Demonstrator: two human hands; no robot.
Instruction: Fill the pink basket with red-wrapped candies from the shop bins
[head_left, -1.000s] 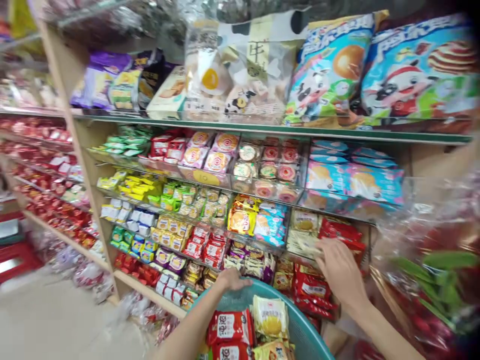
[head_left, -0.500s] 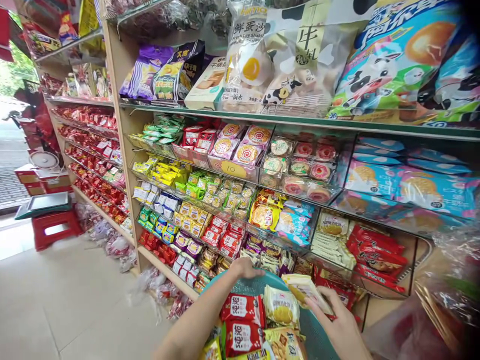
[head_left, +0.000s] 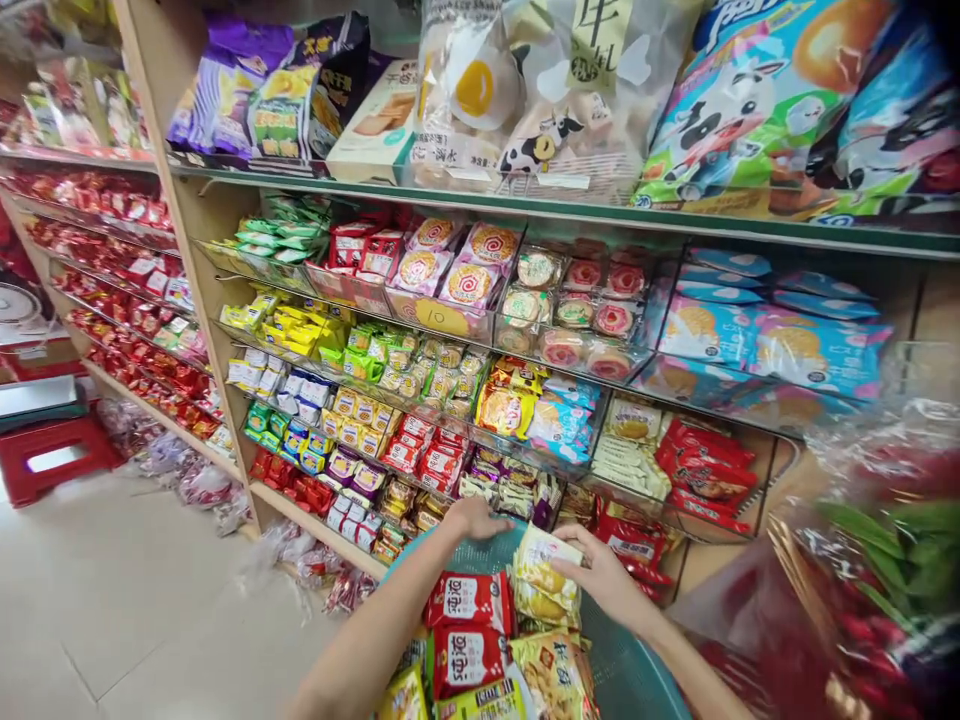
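My left hand is closed over the far rim of a teal plastic basket. My right hand grips a cream-and-yellow biscuit packet by its right edge, low over the basket's right half. Two red packets lie one before the other inside, the farther red packet close to the held one. Just in front of the held packet is a yellow-brown snack packet. Yellow packets show at the bottom edge, cut off by the picture.
Tiered clear bins of wrapped snacks fill the shelf ahead. Similar cream packets sit in a bin beside red packets. A plastic-wrapped bundle with green leaves stands close on the right. A red stool is at far left.
My right hand has moved left and slightly up with the biscuit packet, bringing it over the cream packet in the basket. My left hand stays on the rim. The view has shifted.
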